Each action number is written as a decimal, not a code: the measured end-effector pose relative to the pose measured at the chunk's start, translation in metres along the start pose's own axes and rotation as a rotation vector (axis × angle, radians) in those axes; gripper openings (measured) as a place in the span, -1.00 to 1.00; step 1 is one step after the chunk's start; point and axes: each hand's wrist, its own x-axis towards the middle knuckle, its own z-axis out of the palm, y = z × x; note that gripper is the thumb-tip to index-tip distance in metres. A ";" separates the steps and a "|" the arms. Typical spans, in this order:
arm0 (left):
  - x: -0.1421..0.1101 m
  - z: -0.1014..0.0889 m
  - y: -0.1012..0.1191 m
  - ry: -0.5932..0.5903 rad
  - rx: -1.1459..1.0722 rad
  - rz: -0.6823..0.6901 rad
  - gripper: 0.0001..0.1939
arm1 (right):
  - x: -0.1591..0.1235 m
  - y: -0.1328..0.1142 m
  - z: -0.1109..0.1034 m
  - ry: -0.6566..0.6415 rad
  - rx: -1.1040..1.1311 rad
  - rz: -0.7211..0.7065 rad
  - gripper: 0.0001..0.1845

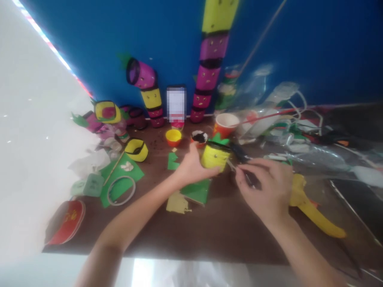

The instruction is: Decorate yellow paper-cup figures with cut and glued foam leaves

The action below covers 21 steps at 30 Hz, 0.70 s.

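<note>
Yellow cup (214, 158), topped with green leaves (220, 139), sits within the closed grip of the left hand (191, 166); the right hand (269, 189) tightly pinches a blurred dark tool (252, 180) beside it.

Body parts in view: 2 hands and 2 forearms. Left hand (191, 167): bare; slim in outline; 2 digits distinguishable, tapering to rounded tips, the others hidden. Left forearm (146, 207): bare; slender, smooth, narrowing evenly toward the wrist; 1 shaded band crosses the limb close to the lower edge of the view. Right hand (267, 187): bare; broad across the back, digits long and slim, outlines softened by blur; their exact count cannot be read. Right forearm (302, 243): bare to the cut-off of the view; smooth, widening gradually from the wrist. Nail detail: too blurred to assess on 2 of 2 hands.
</note>
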 end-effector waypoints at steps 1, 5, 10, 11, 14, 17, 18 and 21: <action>0.001 0.001 -0.002 0.002 -0.044 0.000 -0.04 | -0.003 -0.002 0.001 0.035 0.037 0.056 -0.92; 0.004 0.007 -0.008 -0.028 -0.170 0.016 -0.12 | -0.011 -0.012 0.007 0.145 0.106 0.152 -0.81; -0.001 0.010 -0.002 -0.055 -0.247 0.052 -0.18 | -0.011 -0.017 0.007 0.169 0.080 0.118 -0.71; -0.003 0.010 -0.001 -0.062 -0.257 0.056 -0.18 | -0.011 -0.018 0.007 0.152 0.060 0.082 -0.69; -0.005 0.010 0.003 -0.067 -0.263 0.050 -0.17 | -0.012 -0.018 0.005 0.129 0.015 0.016 -0.63; -0.006 0.010 0.004 -0.071 -0.257 0.041 -0.14 | -0.016 -0.018 0.006 0.133 0.002 -0.001 -0.57; -0.006 0.010 0.004 -0.071 -0.254 0.042 -0.14 | -0.017 -0.017 0.007 0.135 0.004 -0.007 -0.55; -0.007 0.010 0.004 -0.066 -0.236 0.041 -0.12 | -0.019 -0.017 0.007 0.138 0.008 -0.034 -0.51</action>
